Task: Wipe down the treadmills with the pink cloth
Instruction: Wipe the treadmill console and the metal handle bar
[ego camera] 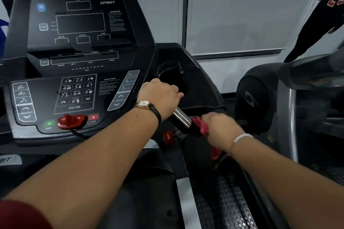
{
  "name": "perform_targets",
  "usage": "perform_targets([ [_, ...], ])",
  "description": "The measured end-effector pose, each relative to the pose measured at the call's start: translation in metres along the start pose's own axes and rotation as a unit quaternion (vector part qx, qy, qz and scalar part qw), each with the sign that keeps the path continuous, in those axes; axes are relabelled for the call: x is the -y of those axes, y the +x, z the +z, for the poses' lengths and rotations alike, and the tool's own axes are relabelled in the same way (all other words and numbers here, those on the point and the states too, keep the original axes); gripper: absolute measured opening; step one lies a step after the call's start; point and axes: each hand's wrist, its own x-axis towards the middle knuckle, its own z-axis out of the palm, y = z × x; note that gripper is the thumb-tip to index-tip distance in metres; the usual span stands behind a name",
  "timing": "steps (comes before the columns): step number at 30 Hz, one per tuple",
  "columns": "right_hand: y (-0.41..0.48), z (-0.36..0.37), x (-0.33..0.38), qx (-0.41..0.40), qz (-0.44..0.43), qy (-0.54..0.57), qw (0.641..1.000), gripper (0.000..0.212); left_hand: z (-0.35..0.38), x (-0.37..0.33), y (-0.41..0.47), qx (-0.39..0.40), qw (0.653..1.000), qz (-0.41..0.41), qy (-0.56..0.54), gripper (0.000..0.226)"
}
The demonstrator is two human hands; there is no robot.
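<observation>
**Only the right hand has the cloth; both hands are on the grip bar**

Left hand (160, 95), with a wristwatch (144, 103) on its wrist, is closed over the upper end of the handlebar (182, 117). Its fingers curl down out of sight, right at the 7 o'clock edge of the cup holder (173, 78).

Right hand (221, 130), with a pale bracelet (242, 136) on its wrist, is closed tight on the pink cloth (201, 126) and clamps it around the lower end of the same bar. Its fingertips are hidden.

A bare chrome section of the bar shows between the two hands, which do not touch.

The bar's long axis runs from about 10 o'clock, at the left hand, to 4 o'clock, at the right hand. The cloth sits at 4 o'clock from the left hand. It is bunched at the 10 o'clock side of the right fist, and a tail hangs out below the wrist toward 5 o'clock.

The Spirit treadmill console (80, 42) lies at 9 to 11 o'clock from the hands. Its red safety key (71, 121) is beside the STOP button.
</observation>
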Motion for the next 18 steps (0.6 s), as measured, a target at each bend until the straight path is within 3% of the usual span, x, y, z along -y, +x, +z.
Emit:
perform_targets([
  [5,-0.016,-0.012,-0.054,-0.131,0.091,0.081,0.984,0.036,-0.001,0.0,-0.001,0.003,1.0,0.005,-0.006,0.042],
  [8,-0.03,0.02,-0.058,-0.008,0.083,0.154,0.985,0.07,-0.001,-0.001,-0.001,0.005,1.0,-0.006,-0.008,0.043],
  [10,-0.034,0.038,-0.056,0.03,0.045,0.093,0.994,0.078,-0.002,-0.001,-0.001,0.008,1.0,-0.007,-0.008,0.043],
  [13,-0.023,0.044,-0.062,-0.021,0.016,0.075,0.997,0.058,-0.002,-0.002,-0.001,0.002,1.0,0.0,-0.001,0.044],
  [16,-0.006,0.04,-0.061,-0.046,0.105,0.119,0.986,0.063,-0.002,-0.001,-0.002,0.004,1.0,0.003,-0.005,0.043],
  [18,-0.002,0.04,-0.051,-0.081,0.13,0.089,0.984,0.053,-0.003,-0.001,-0.002,0.005,1.0,0.004,-0.015,0.043],
])
